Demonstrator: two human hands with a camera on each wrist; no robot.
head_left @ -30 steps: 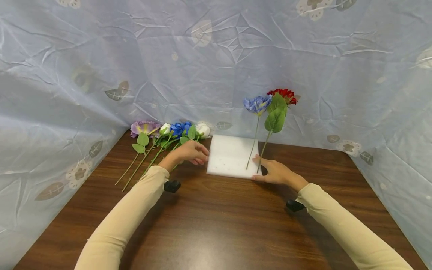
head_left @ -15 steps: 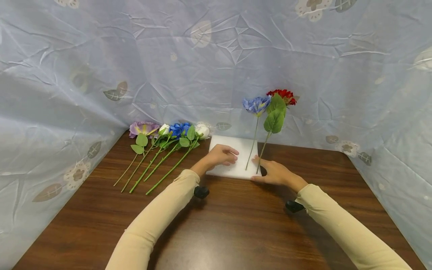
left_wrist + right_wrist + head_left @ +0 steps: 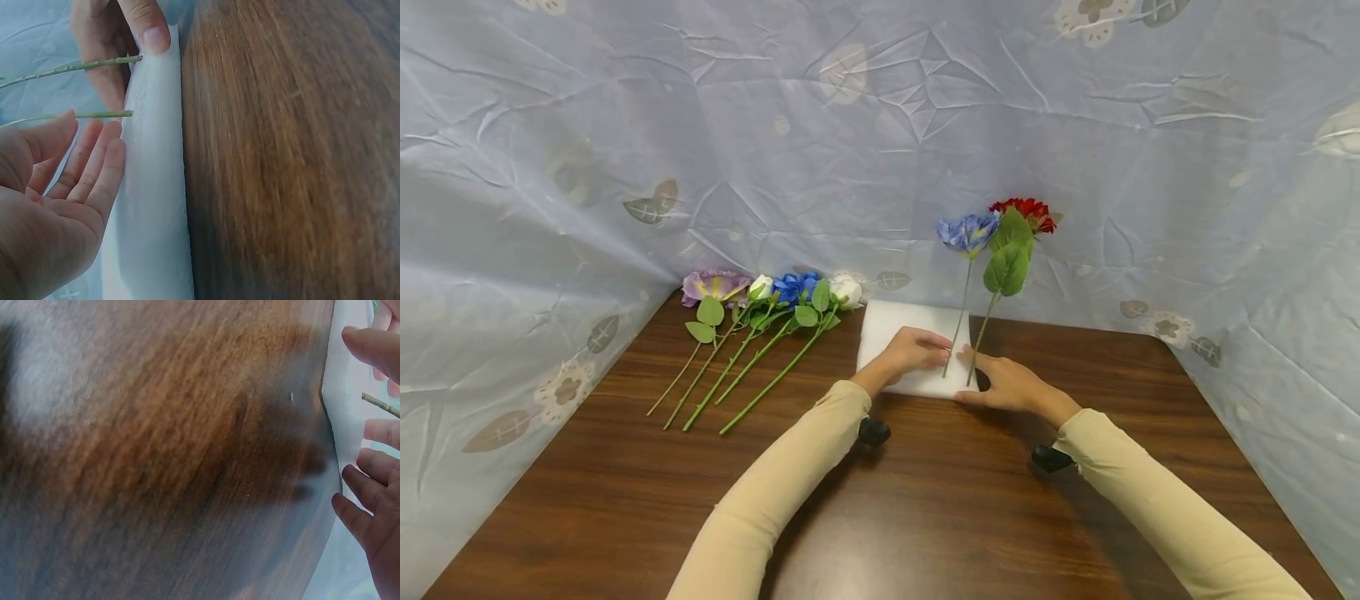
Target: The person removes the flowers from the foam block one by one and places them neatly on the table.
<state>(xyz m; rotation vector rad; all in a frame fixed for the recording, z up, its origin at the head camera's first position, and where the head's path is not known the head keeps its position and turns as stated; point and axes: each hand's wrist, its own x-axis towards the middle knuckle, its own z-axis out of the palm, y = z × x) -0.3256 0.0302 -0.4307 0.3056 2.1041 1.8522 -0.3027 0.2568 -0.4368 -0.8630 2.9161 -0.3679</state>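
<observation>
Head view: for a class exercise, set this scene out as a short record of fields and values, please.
Base: white foam block, flat on wood-grain table
Standing in foam: light-blue flower, red flower
Lying left of foam: purple flower, white rosebud, deep-blue flower, white rose
Left hand: open at the light-blue flower's stem; contact unclear
Right hand: touching the block's right end

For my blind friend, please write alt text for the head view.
A left hand is by the stem of a blue flower standing in a white block; the right hand touches the block beside an upright red flower. More flowers lie on the table.
</observation>
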